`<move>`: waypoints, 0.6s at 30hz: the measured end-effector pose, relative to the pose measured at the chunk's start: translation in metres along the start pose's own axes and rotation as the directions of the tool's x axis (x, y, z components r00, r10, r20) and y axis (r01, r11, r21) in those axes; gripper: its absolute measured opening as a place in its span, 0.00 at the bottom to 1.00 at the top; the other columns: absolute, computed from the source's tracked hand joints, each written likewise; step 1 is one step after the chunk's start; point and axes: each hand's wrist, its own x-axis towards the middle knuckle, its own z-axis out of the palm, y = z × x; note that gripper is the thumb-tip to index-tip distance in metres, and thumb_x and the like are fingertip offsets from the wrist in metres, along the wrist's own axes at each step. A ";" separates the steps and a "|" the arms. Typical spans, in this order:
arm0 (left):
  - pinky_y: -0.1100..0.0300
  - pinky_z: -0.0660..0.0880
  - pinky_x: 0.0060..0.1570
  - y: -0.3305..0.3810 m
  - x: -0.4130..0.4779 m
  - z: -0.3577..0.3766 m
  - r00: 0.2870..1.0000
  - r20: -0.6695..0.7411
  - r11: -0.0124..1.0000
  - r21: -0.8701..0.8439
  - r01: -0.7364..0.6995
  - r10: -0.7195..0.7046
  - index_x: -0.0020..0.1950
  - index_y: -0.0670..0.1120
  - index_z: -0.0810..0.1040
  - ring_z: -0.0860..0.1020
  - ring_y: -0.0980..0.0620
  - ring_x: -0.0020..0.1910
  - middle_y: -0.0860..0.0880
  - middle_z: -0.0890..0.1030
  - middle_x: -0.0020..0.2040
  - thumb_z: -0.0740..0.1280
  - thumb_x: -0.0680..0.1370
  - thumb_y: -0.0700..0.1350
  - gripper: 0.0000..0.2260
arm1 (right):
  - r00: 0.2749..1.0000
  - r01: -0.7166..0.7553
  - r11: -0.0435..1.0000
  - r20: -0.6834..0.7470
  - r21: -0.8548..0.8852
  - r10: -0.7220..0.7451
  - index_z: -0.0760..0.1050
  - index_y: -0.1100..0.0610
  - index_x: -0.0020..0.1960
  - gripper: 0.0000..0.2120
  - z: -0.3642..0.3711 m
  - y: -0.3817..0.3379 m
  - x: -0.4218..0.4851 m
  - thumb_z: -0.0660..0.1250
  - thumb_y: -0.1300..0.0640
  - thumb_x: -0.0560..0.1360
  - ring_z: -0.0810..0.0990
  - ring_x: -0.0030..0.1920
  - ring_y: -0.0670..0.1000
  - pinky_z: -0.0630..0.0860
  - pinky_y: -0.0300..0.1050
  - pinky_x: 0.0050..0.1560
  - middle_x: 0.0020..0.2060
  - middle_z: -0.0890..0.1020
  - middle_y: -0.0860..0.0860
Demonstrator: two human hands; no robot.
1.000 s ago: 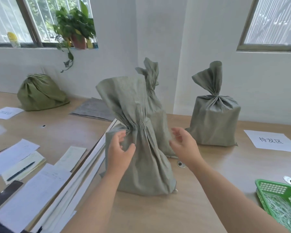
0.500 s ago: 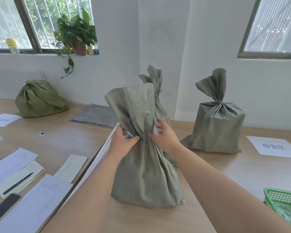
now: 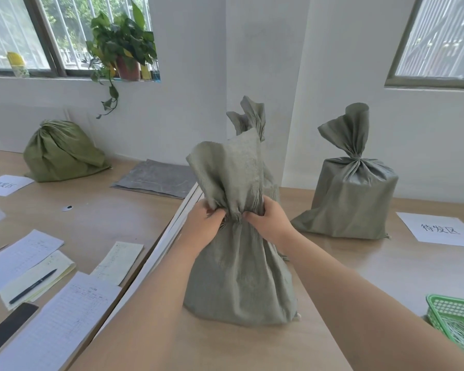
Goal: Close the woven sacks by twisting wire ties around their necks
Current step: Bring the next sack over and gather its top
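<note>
the sack (image 3: 239, 263) stood on the table (image 3: 346, 277). the right hand (image 3: 268, 223) had come in from beside it; now it and the left hand (image 3: 202, 227) both gripped the gathered neck, ready for a tie.

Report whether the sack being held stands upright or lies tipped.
Upright. The front sack stands on its base on the table, its neck gripped by the left hand and right hand.
</note>
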 end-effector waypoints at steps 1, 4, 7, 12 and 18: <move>0.52 0.75 0.48 0.002 -0.002 0.000 1.000 -0.007 1.000 -0.024 -0.010 0.010 0.52 0.41 0.78 0.79 0.50 0.45 0.41 0.83 0.47 0.65 0.78 0.48 0.11 | 1.000 0.003 1.000 -0.022 0.026 -0.003 0.77 0.54 0.52 0.08 -0.001 -0.001 -0.004 0.70 0.58 0.73 0.84 0.48 0.51 0.81 0.50 0.50 0.45 0.85 0.49; 0.57 0.73 0.46 0.012 -0.011 -0.001 0.999 -0.035 0.992 -0.128 -0.022 0.018 0.55 0.48 0.77 0.76 0.52 0.45 0.42 0.80 0.48 0.62 0.82 0.44 0.05 | 0.999 0.010 0.992 -0.054 0.126 -0.003 0.79 0.55 0.51 0.07 -0.007 -0.004 -0.016 0.70 0.61 0.74 0.85 0.47 0.51 0.83 0.50 0.48 0.45 0.85 0.50; 0.55 0.73 0.52 0.019 -0.013 0.002 0.995 -0.076 0.983 -0.171 -0.070 0.058 0.56 0.50 0.76 0.76 0.53 0.47 0.45 0.80 0.50 0.60 0.83 0.45 0.07 | 0.998 0.025 0.986 -0.066 0.162 -0.014 0.79 0.56 0.52 0.07 -0.013 -0.005 -0.024 0.70 0.62 0.74 0.85 0.48 0.54 0.82 0.57 0.52 0.46 0.86 0.54; 0.55 0.70 0.48 0.031 -0.020 0.014 0.984 -0.135 0.967 -0.210 -0.142 0.115 0.58 0.41 0.73 0.73 0.54 0.44 0.47 0.76 0.47 0.59 0.80 0.46 0.12 | 0.991 0.054 0.979 -0.127 0.198 -0.029 0.78 0.60 0.50 0.08 -0.030 -0.007 -0.038 0.69 0.59 0.73 0.83 0.48 0.62 0.81 0.62 0.51 0.47 0.84 0.62; 0.55 0.72 0.47 0.042 -0.035 0.041 0.986 -0.117 0.947 -0.285 -0.149 0.120 0.55 0.45 0.75 0.75 0.55 0.43 0.49 0.77 0.45 0.58 0.80 0.46 0.09 | 0.984 0.066 0.966 -0.177 0.250 -0.021 0.78 0.62 0.50 0.07 -0.062 -0.001 -0.064 0.70 0.61 0.73 0.82 0.44 0.55 0.80 0.61 0.51 0.48 0.82 0.65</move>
